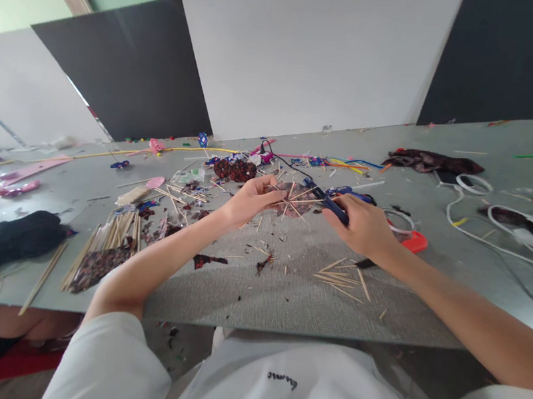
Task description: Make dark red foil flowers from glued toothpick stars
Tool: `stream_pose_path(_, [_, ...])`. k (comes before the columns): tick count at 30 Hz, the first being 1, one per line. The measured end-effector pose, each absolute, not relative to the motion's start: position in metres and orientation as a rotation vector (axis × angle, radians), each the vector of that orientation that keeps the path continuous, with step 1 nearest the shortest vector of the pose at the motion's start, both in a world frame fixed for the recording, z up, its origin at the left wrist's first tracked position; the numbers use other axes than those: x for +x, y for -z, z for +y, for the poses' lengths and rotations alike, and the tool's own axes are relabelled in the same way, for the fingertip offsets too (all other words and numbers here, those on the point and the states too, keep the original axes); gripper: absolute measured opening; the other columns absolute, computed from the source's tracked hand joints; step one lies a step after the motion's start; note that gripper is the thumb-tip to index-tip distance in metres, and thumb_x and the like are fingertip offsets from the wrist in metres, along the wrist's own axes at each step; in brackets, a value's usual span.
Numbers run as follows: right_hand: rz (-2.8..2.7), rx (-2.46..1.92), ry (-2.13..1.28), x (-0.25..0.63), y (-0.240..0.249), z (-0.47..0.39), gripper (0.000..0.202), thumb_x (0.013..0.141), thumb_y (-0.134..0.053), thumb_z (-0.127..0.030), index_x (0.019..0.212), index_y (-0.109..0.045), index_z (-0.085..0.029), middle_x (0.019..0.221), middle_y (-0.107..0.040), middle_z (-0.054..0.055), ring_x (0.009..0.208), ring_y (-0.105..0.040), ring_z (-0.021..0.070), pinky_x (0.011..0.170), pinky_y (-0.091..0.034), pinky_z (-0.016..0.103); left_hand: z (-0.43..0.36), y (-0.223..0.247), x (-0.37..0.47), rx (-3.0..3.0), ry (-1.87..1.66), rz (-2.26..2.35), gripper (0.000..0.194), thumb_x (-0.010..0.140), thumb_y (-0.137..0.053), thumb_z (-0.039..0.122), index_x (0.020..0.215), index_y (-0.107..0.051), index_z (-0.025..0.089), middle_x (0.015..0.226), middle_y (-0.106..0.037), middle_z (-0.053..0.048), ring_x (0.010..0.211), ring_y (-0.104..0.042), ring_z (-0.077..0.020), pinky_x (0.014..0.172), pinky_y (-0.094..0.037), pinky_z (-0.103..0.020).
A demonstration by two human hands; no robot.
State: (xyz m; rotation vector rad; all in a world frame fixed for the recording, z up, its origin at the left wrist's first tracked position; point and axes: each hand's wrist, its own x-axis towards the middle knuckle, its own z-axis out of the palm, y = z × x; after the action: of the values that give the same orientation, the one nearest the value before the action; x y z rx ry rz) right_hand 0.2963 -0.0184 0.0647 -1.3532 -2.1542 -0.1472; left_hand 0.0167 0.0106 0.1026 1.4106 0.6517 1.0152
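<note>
My left hand [249, 200] pinches a small piece of dark patterned fabric with thin wooden sticks fanned across it [293, 202], held just above the grey table [281, 296]. My right hand [363, 225] grips a blue glue gun [329, 201], its nozzle pointing left and touching the stick piece. A thin black cord [283, 159] runs from the gun toward the back of the table.
Loose wooden sticks [342, 279] lie under my right wrist. A bundle of sticks on patterned fabric [104, 248] and a black cloth [12, 240] sit at left. White cables [465, 224], a red object [414, 241] and dark fabric [429, 161] lie at right. Scraps litter the middle.
</note>
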Motion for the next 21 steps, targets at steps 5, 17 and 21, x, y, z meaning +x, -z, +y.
stream_pose_path(5, [-2.146, -1.360, 0.183, 0.2946, -0.0662, -0.0216, 0.042, 0.104, -0.044, -0.053, 0.107, -0.067, -0.017, 0.102, -0.075, 0.014, 0.092, -0.070, 0.0302, 0.072, -0.039, 0.037, 0.0067, -0.1012, 0.0193, 1.413, -1.003, 0.656, 0.037, 0.079, -0.086, 0.036, 0.082, -0.052, 0.019, 0.081, -0.068, 0.002, 0.074, -0.065, -0.0085, 0.074, -0.055, -0.023])
stream_pose_path(17, [-2.149, -1.385, 0.200, 0.2935, -0.0680, -0.0246, 0.041, 0.103, -0.044, -0.054, 0.106, -0.065, -0.018, 0.102, -0.075, 0.015, 0.090, -0.068, 0.0301, 0.070, -0.039, 0.037, 0.0034, -0.0972, 0.0240, 1.401, -1.006, 0.674, 0.037, 0.080, -0.084, 0.036, 0.081, -0.051, 0.020, 0.079, -0.065, 0.002, 0.074, -0.063, -0.0093, 0.073, -0.056, -0.025])
stream_pose_path(21, [-2.148, -1.382, 0.192, 0.2935, -0.0685, -0.0246, 0.041, 0.103, -0.045, -0.053, 0.104, -0.066, -0.018, 0.100, -0.074, 0.015, 0.089, -0.068, 0.0304, 0.070, -0.039, 0.038, 0.0030, -0.0968, 0.0245, 1.398, -1.014, 0.689, 0.037, 0.080, -0.085, 0.035, 0.081, -0.051, 0.020, 0.078, -0.064, 0.003, 0.072, -0.062, -0.0088, 0.073, -0.055, -0.025])
